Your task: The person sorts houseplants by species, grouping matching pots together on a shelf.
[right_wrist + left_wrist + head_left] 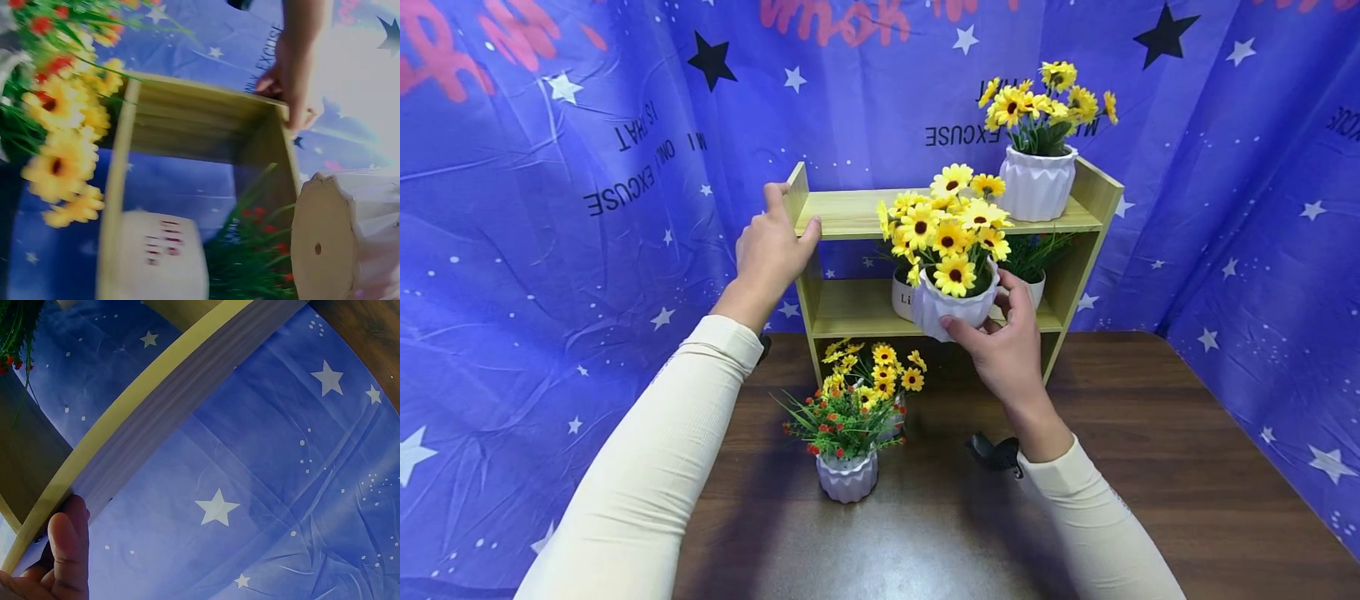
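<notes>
My right hand (1011,346) grips a white fluted pot of yellow sunflowers (955,304), thumb at the front and fingers at its right side. The pot is held up before the wooden shelf (850,208), overlapping its upper tiers in the head view. In the right wrist view the underside of this flowerpot (325,244), with a small hole, faces the camera. My left hand (772,250) holds the top of the shelf's left side panel (137,394), its thumb on the inner side. A second sunflower pot (1037,183) stands on the top tier at the right.
On the middle tier are a lettered white pot (902,296) and a grassy potted plant (1033,258), both partly hidden. A red-flowered potted plant (847,477) stands on the brown table (925,542), with more yellow flowers (887,375) behind it. A blue star-patterned cloth (625,275) hangs around.
</notes>
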The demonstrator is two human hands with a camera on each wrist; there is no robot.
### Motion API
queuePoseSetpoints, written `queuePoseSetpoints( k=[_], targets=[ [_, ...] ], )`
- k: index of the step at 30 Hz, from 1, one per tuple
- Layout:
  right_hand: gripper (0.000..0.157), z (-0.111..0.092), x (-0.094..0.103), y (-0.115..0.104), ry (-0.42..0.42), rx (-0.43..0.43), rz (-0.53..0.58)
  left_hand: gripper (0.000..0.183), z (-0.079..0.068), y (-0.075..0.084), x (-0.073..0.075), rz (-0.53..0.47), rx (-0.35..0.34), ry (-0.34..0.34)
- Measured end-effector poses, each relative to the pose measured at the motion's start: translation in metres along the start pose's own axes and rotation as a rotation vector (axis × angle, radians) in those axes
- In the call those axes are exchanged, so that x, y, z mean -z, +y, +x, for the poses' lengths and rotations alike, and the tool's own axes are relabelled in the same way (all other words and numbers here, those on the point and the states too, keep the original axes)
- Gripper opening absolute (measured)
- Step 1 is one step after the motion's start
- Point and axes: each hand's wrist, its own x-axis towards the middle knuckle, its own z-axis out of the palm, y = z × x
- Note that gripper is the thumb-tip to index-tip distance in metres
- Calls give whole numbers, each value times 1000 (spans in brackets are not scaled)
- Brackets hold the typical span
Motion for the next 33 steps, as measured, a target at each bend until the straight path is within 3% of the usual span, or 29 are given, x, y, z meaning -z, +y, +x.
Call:
queuePoseSetpoints(
  k=[10,16,23,33],
  targets=[
    [76,41,8,-36,40,52,-83,62,0,2,0,3,-8,7],
    [74,66,14,-47,59,30,-136,62,0,3,1,7,-10,14],
    [70,91,17,-46,57,-38,-114,62,0,2,0,2,-16,19],
    [70,106,9,-40,27,-100,-176,62,-2,1,1,3,-14,17]
  ],
)
